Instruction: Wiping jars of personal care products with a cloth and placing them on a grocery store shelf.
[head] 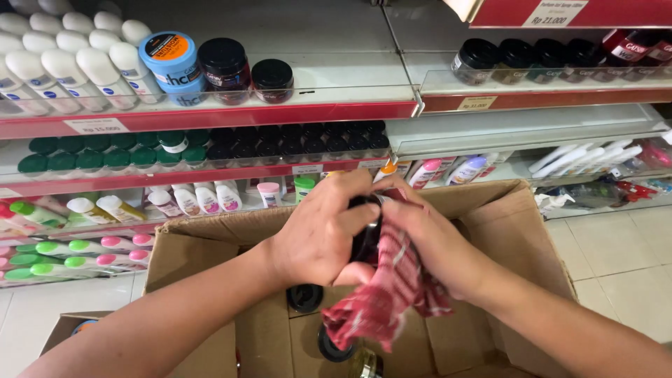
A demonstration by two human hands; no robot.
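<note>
A: What do the hands hold?
B: The left hand [318, 234] is wrapped tight around a small dark round jar with a black lid [365, 238]. The right hand [434, 241] is closed on a red-and-white checked cloth [388, 301], pressing it against the jar's side. The loose end of the cloth hangs down below both hands.

A: Where is the jar?
B: In the air, above an open brown cardboard box [518, 224]. More black-lidded jars [305, 297] stand on the box's bottom.

A: And beyond?
B: Red-edged shop shelves [210, 115]. On the top one stand white roll-on bottles [70, 70], a blue tub with an orange lid [171, 66] and two dark jars [245, 73]. Below are green-capped bottles [91, 155] and black-capped ones [301, 140]. A pale tiled floor [616, 252] shows at right.
</note>
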